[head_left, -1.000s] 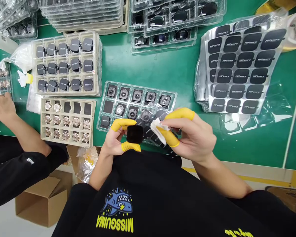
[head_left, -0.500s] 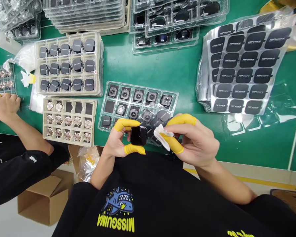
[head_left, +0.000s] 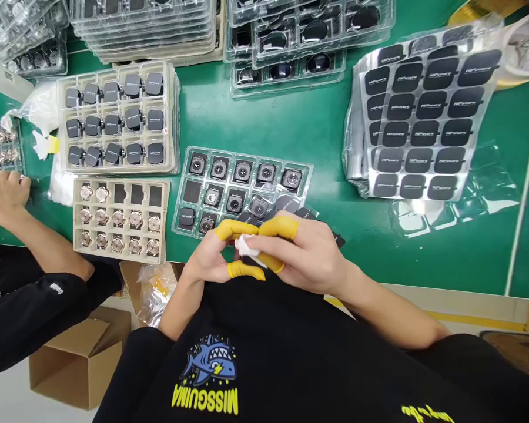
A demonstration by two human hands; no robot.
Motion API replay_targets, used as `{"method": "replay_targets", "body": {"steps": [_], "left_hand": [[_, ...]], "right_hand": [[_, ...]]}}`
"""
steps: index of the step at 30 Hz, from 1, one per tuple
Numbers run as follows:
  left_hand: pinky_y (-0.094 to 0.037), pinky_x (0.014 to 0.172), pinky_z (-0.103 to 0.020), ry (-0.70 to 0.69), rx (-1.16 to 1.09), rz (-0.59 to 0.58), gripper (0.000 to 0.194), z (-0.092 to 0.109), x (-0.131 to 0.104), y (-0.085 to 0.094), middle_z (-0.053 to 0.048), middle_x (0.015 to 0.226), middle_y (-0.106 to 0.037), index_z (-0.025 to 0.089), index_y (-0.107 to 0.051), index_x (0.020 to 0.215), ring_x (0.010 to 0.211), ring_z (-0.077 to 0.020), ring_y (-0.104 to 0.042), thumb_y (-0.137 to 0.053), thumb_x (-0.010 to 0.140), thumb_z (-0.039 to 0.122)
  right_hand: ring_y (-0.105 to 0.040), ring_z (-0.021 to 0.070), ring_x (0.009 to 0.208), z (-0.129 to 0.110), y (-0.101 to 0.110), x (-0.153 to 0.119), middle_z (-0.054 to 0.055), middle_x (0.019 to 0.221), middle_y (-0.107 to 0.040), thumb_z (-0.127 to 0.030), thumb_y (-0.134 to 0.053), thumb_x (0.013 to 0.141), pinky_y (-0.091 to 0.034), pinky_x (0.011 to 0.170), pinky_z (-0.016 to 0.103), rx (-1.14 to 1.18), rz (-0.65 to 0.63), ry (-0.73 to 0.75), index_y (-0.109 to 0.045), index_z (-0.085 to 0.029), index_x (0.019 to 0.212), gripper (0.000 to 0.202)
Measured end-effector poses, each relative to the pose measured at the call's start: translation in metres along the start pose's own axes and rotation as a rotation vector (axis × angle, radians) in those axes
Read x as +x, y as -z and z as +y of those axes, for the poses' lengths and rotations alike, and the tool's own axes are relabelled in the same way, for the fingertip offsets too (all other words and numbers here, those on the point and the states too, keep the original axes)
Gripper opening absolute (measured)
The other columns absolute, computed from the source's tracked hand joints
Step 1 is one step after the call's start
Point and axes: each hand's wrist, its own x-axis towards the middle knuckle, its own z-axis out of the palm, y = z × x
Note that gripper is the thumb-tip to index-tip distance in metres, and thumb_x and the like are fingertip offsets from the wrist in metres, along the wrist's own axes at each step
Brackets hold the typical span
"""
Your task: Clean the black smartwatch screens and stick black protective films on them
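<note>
My left hand [head_left: 214, 255], with yellow finger cots on thumb and forefinger, grips a square black smartwatch face [head_left: 250, 260] by its edges. Most of the watch is hidden now. My right hand [head_left: 306, 252], also in yellow cots, pinches a folded white cloth [head_left: 245, 242] and presses it against the watch face. Just beyond both hands lies a clear plastic tray [head_left: 183, 187] holding several dark watch bodies, backs up. A strip of black printed labels [head_left: 286, 204] overlaps its right part.
Left stand a beige tray of rose-gold watches [head_left: 118, 218] and stacked trays of black-labelled pieces [head_left: 112, 124]. Clear tray stacks [head_left: 150, 35] line the back. Label sheets [head_left: 423, 135] lie right, near a tape roll [head_left: 524, 47]. A co-worker's hand [head_left: 6, 194] rests at far left.
My right hand has moved left with the white cloth, from beside the watch onto its face. The left hand keeps its hold. The whole view has shifted slightly.
</note>
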Motion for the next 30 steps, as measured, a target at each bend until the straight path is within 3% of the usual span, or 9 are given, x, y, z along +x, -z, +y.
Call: {"method": "replay_targets", "body": {"steps": [4, 7, 9, 11, 14, 17, 22, 26, 30], "left_hand": [[-0.063, 0.069, -0.025, 0.021, -0.042, 0.153, 0.078, -0.01, -0.006, 0.005, -0.003, 0.102, -0.078, 0.024, -0.069, 0.134, 0.082, -0.0182, -0.08, -0.104, 0.076, 0.065], [-0.063, 0.068, -0.024, -0.01, -0.06, 0.245, 0.071, -0.016, -0.011, 0.015, 0.0, 0.098, -0.076, 0.025, -0.07, 0.134, 0.076, -0.015, -0.077, -0.103, 0.081, 0.059], [-0.064, 0.069, -0.024, -0.031, -0.047, 0.248, 0.069, -0.018, -0.014, 0.021, 0.001, 0.098, -0.074, 0.026, -0.071, 0.134, 0.075, -0.0139, -0.076, -0.104, 0.081, 0.056], [-0.065, 0.072, -0.024, -0.031, -0.005, 0.247, 0.07, -0.021, -0.017, 0.024, 0.0, 0.102, -0.074, 0.026, -0.072, 0.135, 0.079, -0.0146, -0.078, -0.104, 0.08, 0.056], [-0.068, 0.082, -0.028, 0.006, 0.069, 0.261, 0.073, -0.025, -0.023, 0.024, -0.004, 0.108, -0.076, 0.024, -0.073, 0.133, 0.09, -0.0184, -0.082, -0.105, 0.077, 0.058], [-0.07, 0.092, -0.033, 0.051, 0.107, 0.237, 0.073, -0.029, -0.029, 0.022, -0.008, 0.117, -0.08, 0.022, -0.073, 0.134, 0.101, -0.0225, -0.085, -0.105, 0.078, 0.057], [-0.067, 0.115, -0.049, 0.124, 0.202, 0.086, 0.069, -0.035, -0.028, 0.015, -0.014, 0.129, -0.08, 0.023, -0.072, 0.135, 0.138, -0.0353, -0.078, -0.101, 0.083, 0.057], [-0.063, 0.122, -0.057, 0.148, 0.273, -0.03, 0.071, -0.035, -0.015, 0.013, -0.013, 0.128, -0.081, 0.025, -0.071, 0.138, 0.134, -0.0363, -0.079, -0.098, 0.084, 0.062], [-0.069, 0.107, -0.051, 0.15, 0.296, -0.188, 0.065, -0.025, 0.004, 0.017, -0.011, 0.121, -0.081, 0.025, -0.072, 0.137, 0.116, -0.0326, -0.081, -0.093, 0.089, 0.064]], "right_hand": [[-0.068, 0.0175, 0.076, 0.028, -0.008, -0.013, 0.004, 0.09, -0.074, -0.02, -0.065, 0.11, -0.048, 0.06, 0.03, -0.245, 0.072, -0.09, -0.077, -0.024, 0.113, 0.013], [-0.068, 0.0209, 0.076, 0.072, -0.003, -0.031, 0.007, 0.095, -0.073, -0.028, -0.065, 0.11, -0.048, 0.059, 0.034, -0.426, 0.084, -0.335, -0.078, -0.025, 0.111, 0.014], [-0.069, 0.0266, 0.084, 0.098, 0.002, -0.039, 0.01, 0.103, -0.073, -0.031, -0.062, 0.11, -0.054, 0.066, 0.04, -0.475, 0.091, -0.491, -0.079, -0.026, 0.125, 0.023], [-0.072, 0.0359, 0.105, 0.109, 0.004, -0.043, 0.018, 0.122, -0.073, -0.034, -0.062, 0.11, -0.061, 0.083, 0.052, -0.466, 0.111, -0.566, -0.072, -0.024, 0.146, 0.039], [-0.067, 0.0438, 0.128, 0.094, -0.005, -0.044, 0.024, 0.142, -0.069, -0.036, -0.063, 0.112, -0.059, 0.105, 0.066, -0.34, 0.071, -0.516, -0.062, -0.02, 0.159, 0.05], [-0.067, 0.0442, 0.135, 0.064, -0.024, -0.048, 0.023, 0.145, -0.072, -0.039, -0.067, 0.112, -0.059, 0.109, 0.066, -0.197, -0.118, -0.407, -0.061, -0.022, 0.159, 0.051], [-0.048, 0.0524, 0.164, 0.038, -0.049, -0.072, 0.028, 0.164, -0.064, -0.053, -0.071, 0.107, -0.042, 0.127, 0.078, -0.212, -0.268, -0.463, -0.044, -0.018, 0.174, 0.08], [-0.045, 0.052, 0.168, 0.033, -0.056, -0.091, 0.028, 0.171, -0.06, -0.045, -0.07, 0.105, -0.035, 0.132, 0.08, -0.203, -0.3, -0.477, -0.03, -0.019, 0.181, 0.09], [-0.046, 0.05, 0.169, 0.031, -0.061, -0.102, 0.025, 0.173, -0.06, -0.035, -0.066, 0.103, -0.033, 0.133, 0.081, -0.191, -0.279, -0.475, -0.027, -0.022, 0.182, 0.089]]}}
